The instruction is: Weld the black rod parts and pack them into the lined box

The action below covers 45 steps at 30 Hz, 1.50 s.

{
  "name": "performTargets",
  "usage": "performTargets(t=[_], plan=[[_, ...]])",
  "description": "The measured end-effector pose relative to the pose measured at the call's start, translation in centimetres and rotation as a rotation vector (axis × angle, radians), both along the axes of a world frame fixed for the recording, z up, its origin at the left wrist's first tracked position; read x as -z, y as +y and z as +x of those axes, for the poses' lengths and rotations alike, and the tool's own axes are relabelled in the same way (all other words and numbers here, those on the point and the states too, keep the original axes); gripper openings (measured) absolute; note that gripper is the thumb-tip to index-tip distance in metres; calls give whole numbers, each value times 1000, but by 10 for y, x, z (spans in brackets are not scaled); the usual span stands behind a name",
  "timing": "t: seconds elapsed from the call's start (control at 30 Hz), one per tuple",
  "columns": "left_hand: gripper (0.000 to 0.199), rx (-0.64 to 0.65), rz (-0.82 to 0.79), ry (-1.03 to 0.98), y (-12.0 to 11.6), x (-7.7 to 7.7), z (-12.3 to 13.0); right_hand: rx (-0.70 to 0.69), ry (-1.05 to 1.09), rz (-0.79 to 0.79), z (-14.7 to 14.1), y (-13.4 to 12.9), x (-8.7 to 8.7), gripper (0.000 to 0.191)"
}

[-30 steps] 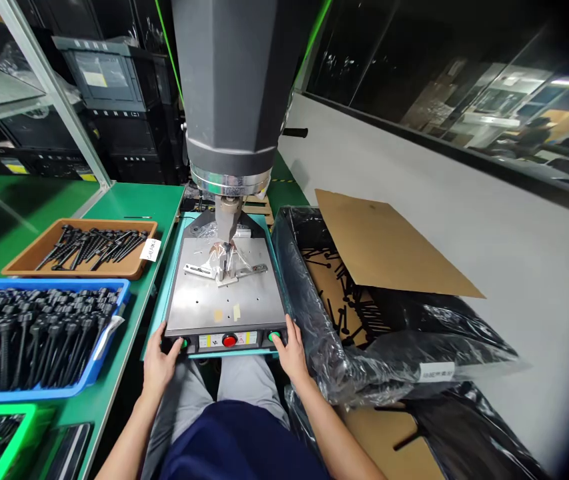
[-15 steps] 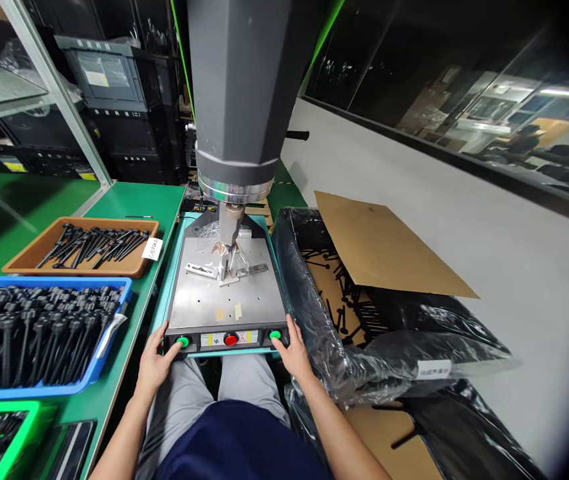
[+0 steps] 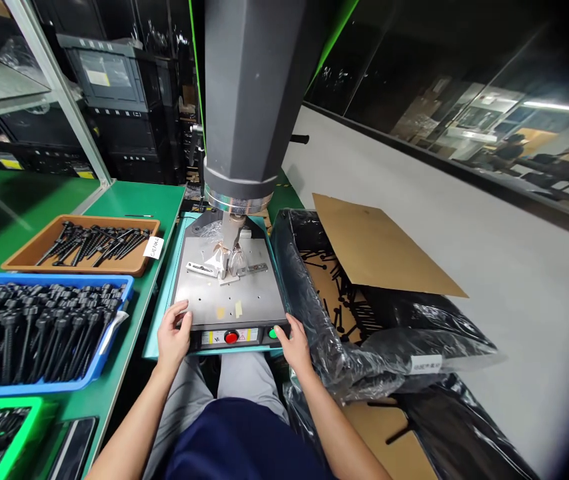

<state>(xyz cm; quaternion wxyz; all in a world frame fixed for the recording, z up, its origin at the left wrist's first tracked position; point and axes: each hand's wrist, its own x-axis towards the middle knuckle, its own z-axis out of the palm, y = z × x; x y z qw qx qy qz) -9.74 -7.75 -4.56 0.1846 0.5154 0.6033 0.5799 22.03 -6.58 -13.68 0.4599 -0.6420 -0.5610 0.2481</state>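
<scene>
In the head view, my left hand [image 3: 175, 331] rests over the left front corner of a press base [image 3: 244, 297]. Its fingers are spread and hold nothing; it covers that end of the front panel. At the opposite corner, my right hand [image 3: 295, 342] lies open along the side, its thumb at a green button [image 3: 272, 333]. A red button [image 3: 231, 337] sits midway between the hands. Under the dark press head [image 3: 244, 100], a metal horn [image 3: 233, 230] reaches down to a small fixture [image 3: 229, 279] on the plate. Clear film around it obscures what lies beneath.
On the green bench at left, a brown tray [image 3: 27, 257], a blue tray [image 3: 127, 288] and a green tray [image 3: 31, 417] hold black screw-like parts. At right stands a plastic-lined box [image 3: 297, 267] with similar parts, a cardboard sheet [image 3: 389, 250] lying across it.
My left hand has risen from the left green button and shifted right onto the plate's front corner. My right hand stays at its button. The press head appears slightly shifted in view.
</scene>
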Motion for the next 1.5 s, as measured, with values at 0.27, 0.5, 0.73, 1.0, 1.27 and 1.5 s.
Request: performTargets(t=[0.27,0.5,0.73,1.0,1.27,1.5], plan=[[30,351,-45,-264,71,-44,17,-329,349,10,-74,19,-68,32],[40,469,-118,-412,103,-68,30,-444,606,-79,-138,84,-88,30],[31,333,-66,-396,118,-82,36,-189,513,91,-153,123,-106,27],[29,311,-37,-410,120,-90,43,-72,263,324,-137,149,-123,43],[30,323,-18,-405,122,-96,44,-291,208,280,-135,180,-145,38],[29,314,-3,-396,121,-103,49,-400,301,301,-134,189,-162,21]])
